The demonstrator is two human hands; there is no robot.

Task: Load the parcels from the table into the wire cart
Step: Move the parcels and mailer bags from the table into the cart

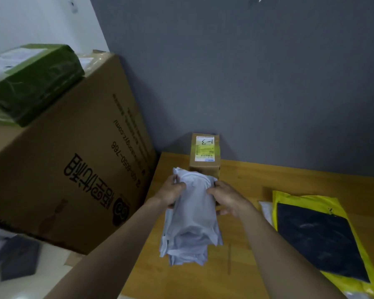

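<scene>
A stack of pale grey-white plastic mailer parcels (pixel 191 221) sits over the wooden table (pixel 246 182), held at its far end by both hands. My left hand (pixel 172 192) grips the stack's left edge, thumb on top. My right hand (pixel 227 199) grips the right edge, fingers curled underneath. Behind the stack a small cardboard box parcel (pixel 205 152) with a label marked "1-3" stands against the wall. A flat yellow and black mailer (pixel 320 236) lies on the table to the right. The wire cart is not in view.
A large brown carton (pixel 73 165) stands left of the table, with a green-wrapped package (pixel 32 83) on top. Dark flat items (pixel 20 257) lie on a low surface at the lower left. The grey wall (pixel 246 72) runs behind the table.
</scene>
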